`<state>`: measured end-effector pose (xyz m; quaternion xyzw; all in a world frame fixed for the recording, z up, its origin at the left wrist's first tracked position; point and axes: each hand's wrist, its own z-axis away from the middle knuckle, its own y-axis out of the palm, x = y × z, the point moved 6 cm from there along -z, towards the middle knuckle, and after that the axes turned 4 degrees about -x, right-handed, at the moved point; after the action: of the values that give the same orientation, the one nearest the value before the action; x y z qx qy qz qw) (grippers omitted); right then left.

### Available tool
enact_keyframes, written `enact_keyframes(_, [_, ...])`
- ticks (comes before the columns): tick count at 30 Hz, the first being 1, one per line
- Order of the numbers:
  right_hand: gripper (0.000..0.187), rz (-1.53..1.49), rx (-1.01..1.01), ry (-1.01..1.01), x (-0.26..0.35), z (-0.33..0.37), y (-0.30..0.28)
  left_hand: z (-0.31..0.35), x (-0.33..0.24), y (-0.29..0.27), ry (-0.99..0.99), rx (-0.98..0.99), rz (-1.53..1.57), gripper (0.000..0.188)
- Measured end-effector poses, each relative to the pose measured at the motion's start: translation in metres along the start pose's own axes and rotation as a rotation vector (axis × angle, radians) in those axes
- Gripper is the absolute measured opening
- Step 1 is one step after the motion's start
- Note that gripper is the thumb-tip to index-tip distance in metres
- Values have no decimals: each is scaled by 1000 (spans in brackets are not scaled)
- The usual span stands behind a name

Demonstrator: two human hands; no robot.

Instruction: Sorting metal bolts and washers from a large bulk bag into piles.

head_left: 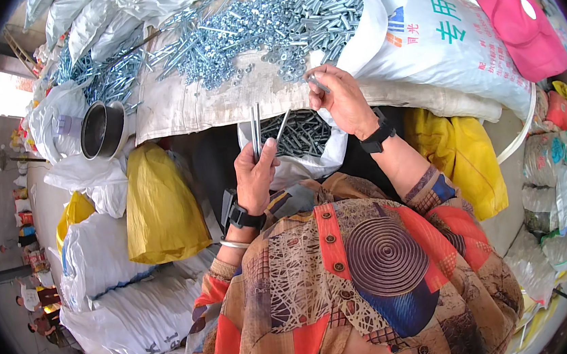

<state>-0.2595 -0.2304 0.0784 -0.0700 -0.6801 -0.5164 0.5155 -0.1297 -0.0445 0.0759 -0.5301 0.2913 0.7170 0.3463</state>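
My left hand (pixel 255 177) is closed around several thin metal rods (pixel 256 128). Two of them point up side by side and another slants to the right. To its upper right, my right hand (pixel 344 103) pinches a small grey metal piece (pixel 317 83) between thumb and fingers, over the near edge of the work surface. Its exact kind is hard to make out. Below and between the hands, an open white bag (pixel 333 150) holds many dark metal pieces (pixel 301 136). Ahead lie heaps of small nuts and washers (pixel 217 54) and short metal sleeves (pixel 329 12).
Long metal rods (pixel 100 82) are heaped at the far left, near a black round bowl (pixel 103 130). A large white sack (pixel 426 27) lies at the right with a pink cap (pixel 522 28) on it. Yellow bags (pixel 160 206) hang at both sides of my lap.
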Motion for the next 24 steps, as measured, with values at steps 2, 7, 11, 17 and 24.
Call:
enact_keyframes(2, [23, 137, 66, 11, -4, 6, 2, 2, -3, 2, 24, -23, -17, 28])
enact_keyframes(7, [25, 487, 235, -58, 1, 16, 17, -1, 1, -1, 66, -47, -112, 31])
enact_keyframes(11, [24, 581, 270, -80, -3, 17, 17, -3, -3, -2, 176, -52, -257, 32])
enact_keyframes(17, [22, 603, 253, -61, -8, 21, 13, -3, -16, -2, 450, -93, -602, 36])
enact_keyframes(24, [46, 693, 228, 7, -39, 32, 26, -11, 2, -2, 412, -73, -559, 37])
